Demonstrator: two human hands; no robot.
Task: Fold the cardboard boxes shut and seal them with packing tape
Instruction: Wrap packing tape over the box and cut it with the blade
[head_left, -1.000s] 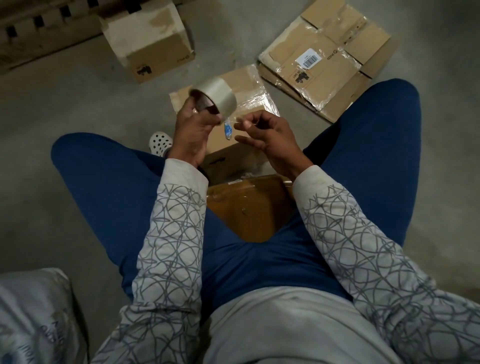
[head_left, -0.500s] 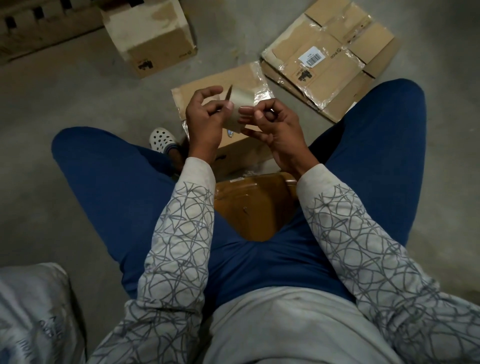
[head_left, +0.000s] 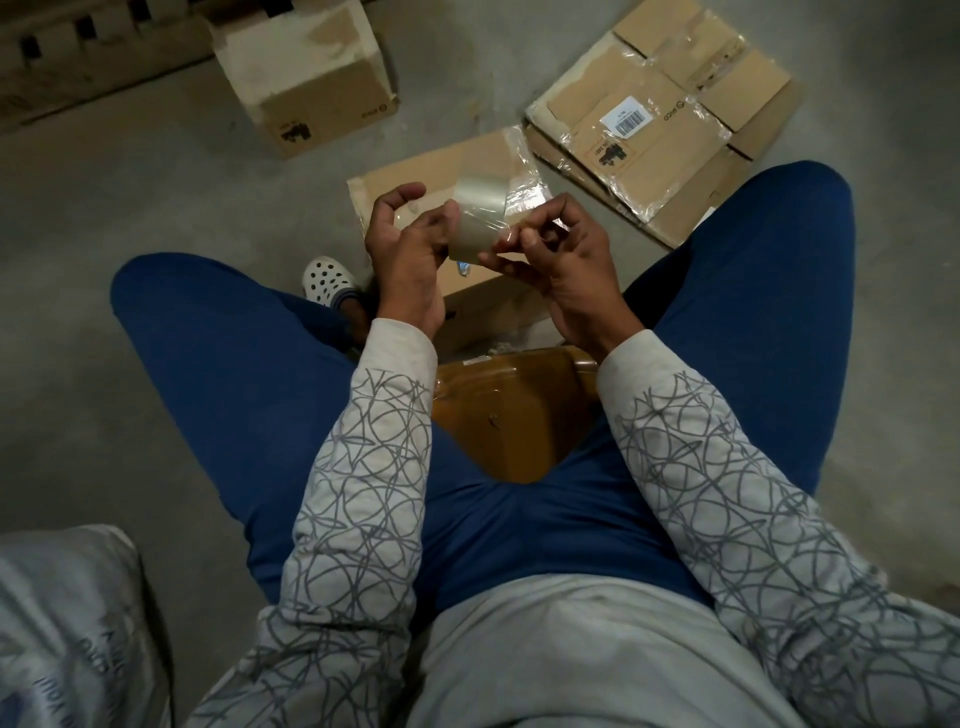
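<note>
So a second ago the left hand (head_left: 410, 249) had the tape roll (head_left: 480, 218) up on its own and the right hand (head_left: 566, 254) was off to the side, not touching it. Now both hands are on it. The left grips the roll from its side, and the right thumb and fingertips (head_left: 519, 240) pinch at the near edge of the band. Looks to me like they're picking for the loose end. No strip is pulled free yet that I can see, so the actual sealing hasn't started and finding that end comes first.

The roll is clear, pale and glossy, with the wide band facing the camera. It's held in the air right above the closed box (head_left: 457, 166) that sits on the floor between the knees.

That box is plain brown with its flaps down, and there's shiny film crinkled over its far right corner. Another box (head_left: 306, 78) stands beyond it to the left. A flattened, film-covered one (head_left: 660, 119) lies beyond it to the right.
</note>
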